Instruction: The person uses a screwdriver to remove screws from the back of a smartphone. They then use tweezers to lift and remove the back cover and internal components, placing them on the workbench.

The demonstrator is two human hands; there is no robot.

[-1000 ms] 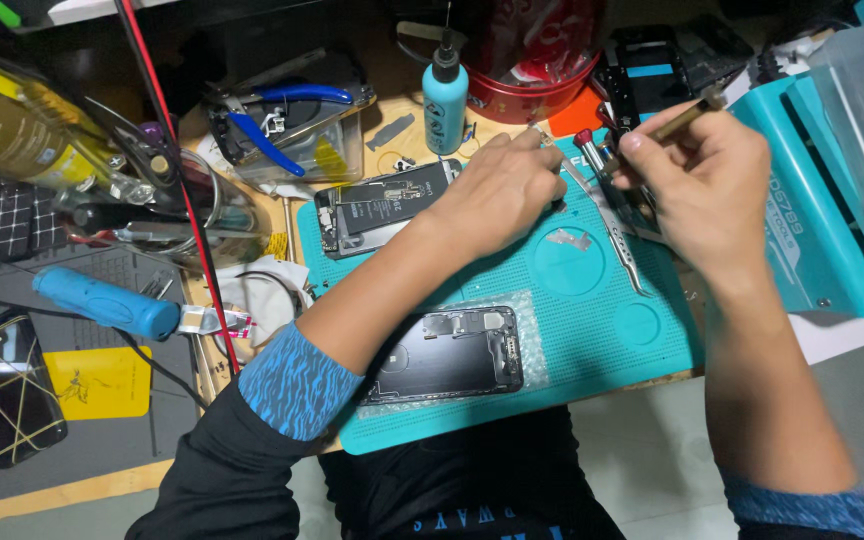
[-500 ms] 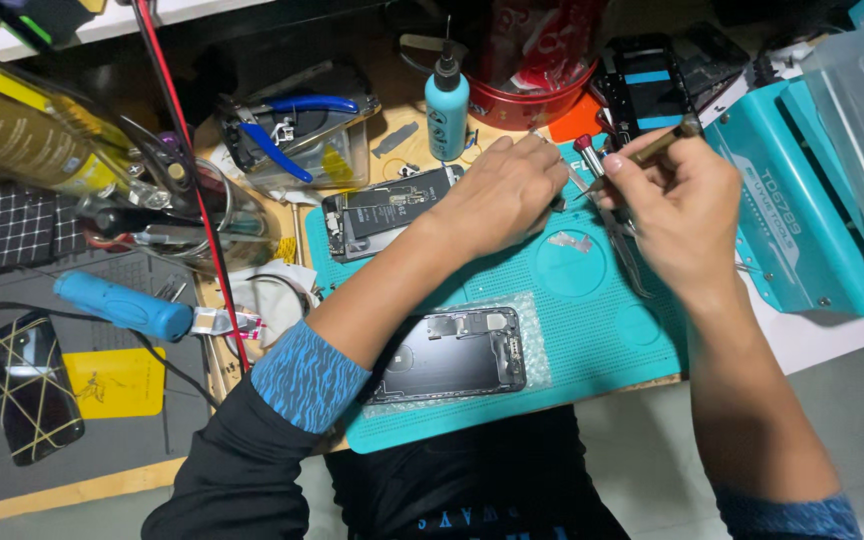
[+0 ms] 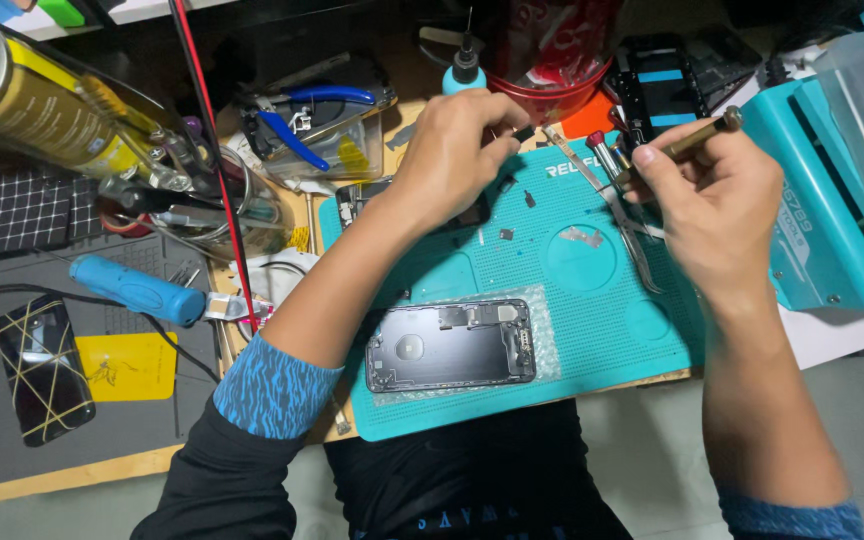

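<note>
Teal silicone work mat (image 3: 592, 330) covers the mid-right of the wooden bench; both hands work over its far edge. Left hand (image 3: 452, 160) is curled, fingertips pinching a small dark part (image 3: 524, 132) just above the mat's far edge, near the red tub (image 3: 552, 50). Right hand (image 3: 717, 205) is closed round a brass-handled screwdriver (image 3: 692, 140), held at a slant w/ its butt end pointing up-right toward the teal machine (image 3: 812, 210) at the bench's right edge; the tip is hidden behind the fingers. Under the left palm lies a part-stripped phone board, mostly covered, can't tell detail. Tweezers (image 3: 632, 235) lie on the mat below the right hand, touching its surface, w/ a silver foil scrap (image 3: 582, 237) just beside them in the round recess. An opened phone housing (image 3: 450, 345), back up, sits at the mat's near edge, well apart from both hands. Left side of bench: blue-handled tool (image 3: 137, 290) on a grey mat, a phone w/ yellow-taped cracked screen (image 3: 42, 365) near the left edge, blue pliers (image 3: 302, 120) in a clear tray at the far side, and a yellow spray can (image 3: 42, 100) at the far-left corner.
</note>
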